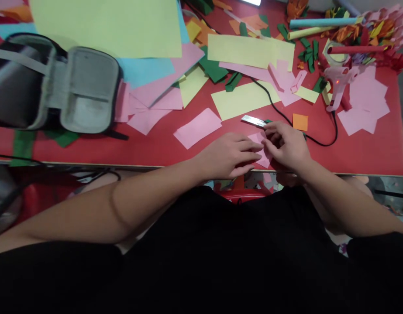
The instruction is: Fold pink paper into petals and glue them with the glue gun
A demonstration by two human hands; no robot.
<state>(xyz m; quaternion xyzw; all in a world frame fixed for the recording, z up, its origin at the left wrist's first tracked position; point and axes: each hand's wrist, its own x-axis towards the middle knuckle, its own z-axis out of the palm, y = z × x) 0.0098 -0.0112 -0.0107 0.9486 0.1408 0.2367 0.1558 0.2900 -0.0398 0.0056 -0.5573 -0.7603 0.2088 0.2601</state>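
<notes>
At the 6 o'clock edge of the red tabletop (352, 148), the left hand (232, 155), fingers flat, pins the small pink paper piece (263, 159) while the right hand (286, 144), at its 3 o'clock, pinches it; firm, even pressure should stop slipping

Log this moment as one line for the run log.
left hand: flat on pink paper piece | right hand: pinching same piece | nearby: metal blade, pink glue gun | surface: red table

1. A small pink paper piece (264, 160) lies flat just right of the frame's centre, largely covered, with its corners showing.
2. A silver-bladed cutter (253, 121) lies tilted just above it, with its green end barely visible.
</notes>
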